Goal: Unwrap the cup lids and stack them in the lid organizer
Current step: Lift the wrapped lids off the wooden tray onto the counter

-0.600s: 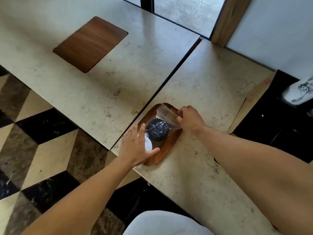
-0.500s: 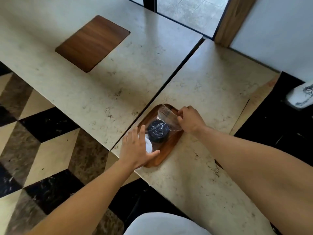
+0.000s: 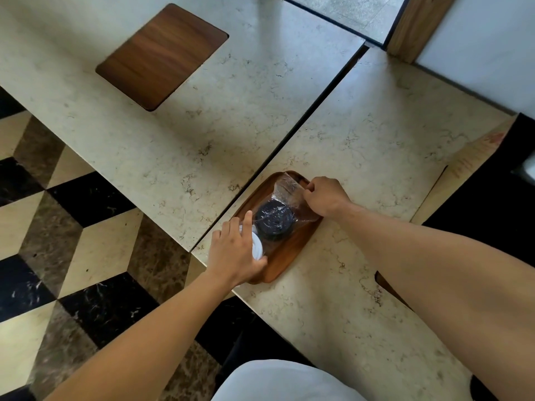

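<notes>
Fingers [image 3: 311, 188] of my right hand [image 3: 325, 198] pinch the crinkly clear plastic bag [image 3: 285, 192]; just left, black cup lids [image 3: 273, 219] inside it on the brown wooden tray [image 3: 292, 250]. Left hand [image 3: 234, 253] lies loose on white lids [image 3: 256, 247]. Film's slippery and thin, so I'd grab the loose end.

wooden inlay [image 3: 162, 55] in marble table [image 3: 202, 134]; floor [image 3: 58, 227] apparently chequered.

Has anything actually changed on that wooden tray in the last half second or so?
Barely. The left hand has spread its forefinger toward the wrapped black lids, still resting over the white lid. The right hand still pinches the clear wrapper. The tray and lids stayed put; only the camera shifted.
</notes>
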{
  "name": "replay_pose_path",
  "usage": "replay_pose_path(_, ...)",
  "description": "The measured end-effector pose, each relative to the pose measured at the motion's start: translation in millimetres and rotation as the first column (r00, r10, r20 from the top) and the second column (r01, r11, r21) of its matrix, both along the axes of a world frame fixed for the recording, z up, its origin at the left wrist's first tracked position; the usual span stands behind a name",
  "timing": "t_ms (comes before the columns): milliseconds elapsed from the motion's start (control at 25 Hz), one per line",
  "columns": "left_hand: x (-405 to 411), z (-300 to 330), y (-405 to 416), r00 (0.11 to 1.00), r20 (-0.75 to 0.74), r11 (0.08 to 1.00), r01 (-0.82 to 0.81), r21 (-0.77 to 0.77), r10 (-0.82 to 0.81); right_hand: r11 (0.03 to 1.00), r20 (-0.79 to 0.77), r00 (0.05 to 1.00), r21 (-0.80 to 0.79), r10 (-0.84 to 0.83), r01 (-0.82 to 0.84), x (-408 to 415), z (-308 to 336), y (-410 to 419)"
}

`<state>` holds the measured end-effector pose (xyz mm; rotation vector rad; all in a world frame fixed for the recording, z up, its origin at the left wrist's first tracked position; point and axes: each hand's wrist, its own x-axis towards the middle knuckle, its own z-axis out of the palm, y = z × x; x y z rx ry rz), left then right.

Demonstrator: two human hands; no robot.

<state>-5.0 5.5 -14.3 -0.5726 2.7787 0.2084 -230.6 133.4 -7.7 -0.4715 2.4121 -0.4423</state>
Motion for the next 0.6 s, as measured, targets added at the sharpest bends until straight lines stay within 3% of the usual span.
replay_pose_path(600, -6.6, 13.3, -8.6, 0.996, -0.035, 0.996, 0.087, 0.015, -0.086, 0.988, 0.026, 0.991, -0.076, -0.134, 0.136, 5.6, 12.7, 18.0)
